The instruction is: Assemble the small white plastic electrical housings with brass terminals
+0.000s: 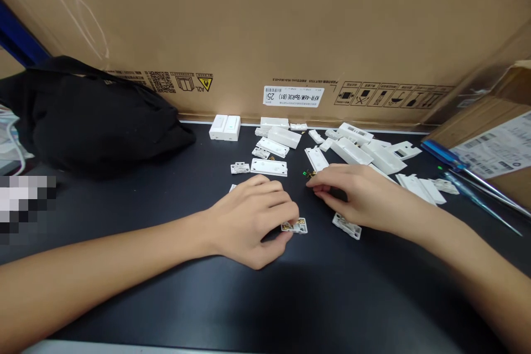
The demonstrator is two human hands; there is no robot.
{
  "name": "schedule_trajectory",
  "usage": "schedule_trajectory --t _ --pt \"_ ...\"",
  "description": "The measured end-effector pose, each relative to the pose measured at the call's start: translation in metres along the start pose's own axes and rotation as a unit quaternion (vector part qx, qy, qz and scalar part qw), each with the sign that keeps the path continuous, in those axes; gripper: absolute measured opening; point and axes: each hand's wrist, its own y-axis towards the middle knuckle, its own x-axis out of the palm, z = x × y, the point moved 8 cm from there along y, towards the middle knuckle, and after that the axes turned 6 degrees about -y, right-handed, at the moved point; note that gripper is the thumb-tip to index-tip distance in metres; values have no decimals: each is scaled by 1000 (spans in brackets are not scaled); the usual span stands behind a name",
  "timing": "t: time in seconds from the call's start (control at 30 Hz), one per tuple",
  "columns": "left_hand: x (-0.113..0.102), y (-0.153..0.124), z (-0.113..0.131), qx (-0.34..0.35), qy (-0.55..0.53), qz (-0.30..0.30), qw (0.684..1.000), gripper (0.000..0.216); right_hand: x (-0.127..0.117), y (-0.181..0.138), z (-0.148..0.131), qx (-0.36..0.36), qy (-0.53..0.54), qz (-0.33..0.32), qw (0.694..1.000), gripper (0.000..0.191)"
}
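Observation:
My left hand (253,215) rests on the black table (174,287) with its fingers curled, pinching a small white plastic part with brass contacts (295,226). My right hand (357,196) lies just to the right, fingers drawn together at a tiny green and brass piece (309,173); whether it grips that piece I cannot tell. Another small white part (347,226) lies under the right hand's edge. Beyond both hands sit several white switch housings and covers (352,149), with a flat white plate (269,166) and a small clip (240,167) nearest the left hand.
A large cardboard box (265,27) walls off the back of the table. A black bag (91,116) lies at the left. Blue-handled screwdrivers (468,174) and a labelled carton (498,144) are at the right. An assembled white double switch (224,127) stands by the box.

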Motion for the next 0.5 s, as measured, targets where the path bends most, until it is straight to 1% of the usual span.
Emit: schedule_trajectory --t 0.13,0.27,0.4,0.5 --pt "-1 0 1 4 -4 10 1000 5 6 -1 0 18 -29 -19 999 23" --pt "-1 -1 0 7 -20 7 1000 11 6 -2 0 39 -34 -29 998 23" --pt "-1 -2 1 11 -33 6 999 13 -2 0 0 55 0 -1 998 20" --pt "-2 -2 2 12 -41 3 999 12 -7 2 0 75 59 22 995 19"
